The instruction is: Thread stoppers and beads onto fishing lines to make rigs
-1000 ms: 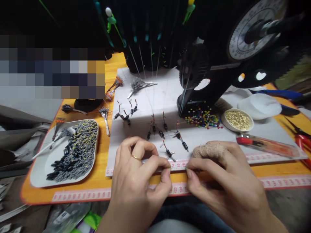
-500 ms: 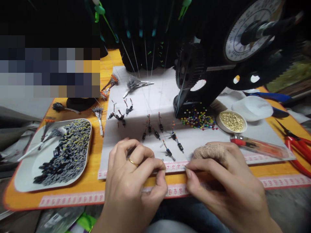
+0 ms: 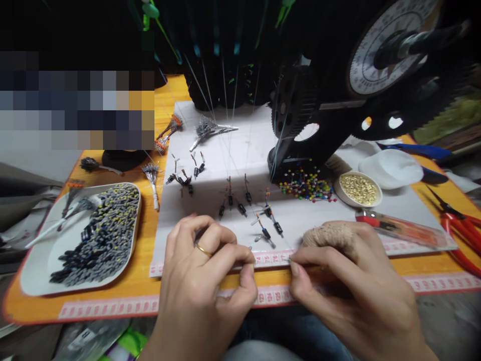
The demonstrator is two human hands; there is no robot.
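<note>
My left hand (image 3: 210, 271), with a ring on one finger, is closed in a pinch over the front edge of the white board (image 3: 221, 145). A tiny grey tip shows at its fingertips; what it holds is too small to tell. My right hand (image 3: 349, 281) pinches a thin line, hardly visible, a short gap to the right; a beige wrap (image 3: 328, 235) covers one finger. Just beyond both hands lie several small black pieces with orange-tipped stems, among them a black piece (image 3: 266, 233) and another black piece (image 3: 278, 228). Thin threads (image 3: 226, 95) hang down behind them.
At left is a white tray (image 3: 26, 281) of grey and black pieces. Colored ball-head pins (image 3: 306, 183), a dish of gold bits (image 3: 358, 189), a red cutter knife (image 3: 406, 228) and red-handled pliers (image 3: 460, 225) lie at right. A black geared stand with a dial (image 3: 391, 45) rises behind.
The nearest black piece has shifted slightly right and turned, closer to the one beside it. Both hands keep their pinches, with the right moved a little to the right.
</note>
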